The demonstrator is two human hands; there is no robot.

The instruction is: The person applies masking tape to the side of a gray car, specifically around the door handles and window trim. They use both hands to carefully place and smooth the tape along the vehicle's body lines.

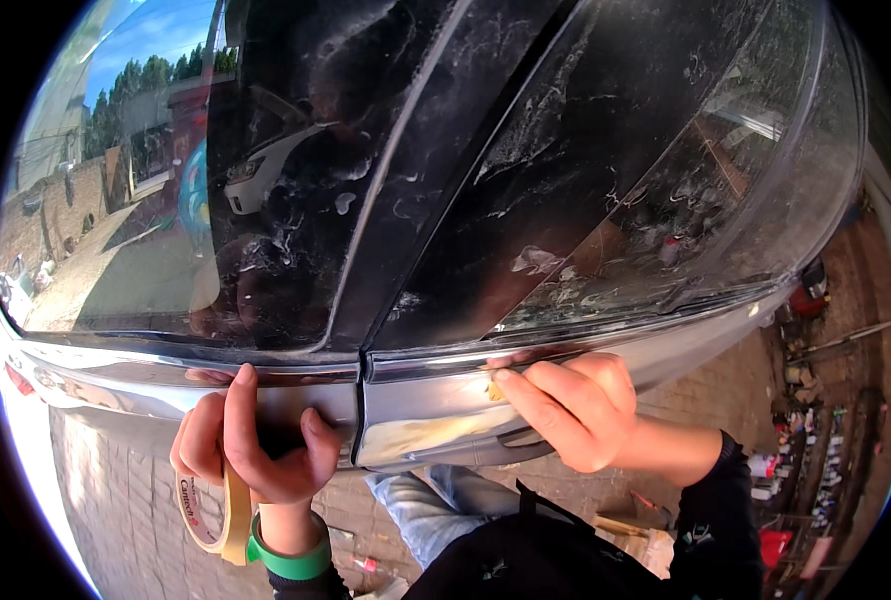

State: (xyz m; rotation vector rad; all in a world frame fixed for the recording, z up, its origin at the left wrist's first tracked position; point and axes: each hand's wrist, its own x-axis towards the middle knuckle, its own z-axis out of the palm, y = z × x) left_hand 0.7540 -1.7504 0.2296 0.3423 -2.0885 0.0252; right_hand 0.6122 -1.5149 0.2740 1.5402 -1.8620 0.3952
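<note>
My left hand (255,445) is at the car's silver door (300,408), its raised index fingertip against the shiny trim strip (295,374) below the window. Its other fingers are curled, and a roll of cream masking tape (235,520) hangs from them. Around my left wrist sits a green tape roll (300,566). Across the door gap, my right hand (580,412) pinches at the same trim line. A small yellow piece of tape (494,391) shows at its fingertips. Below it, a pale yellowish patch (425,437) marks the door beside the handle (525,440).
Dusty, smeared dark car windows (605,180) fill the upper view and reflect a white car. Paved ground (125,480) lies below. Shelves with many small bottles and cans (815,470) stand at the right. My jeans (415,510) show below the door.
</note>
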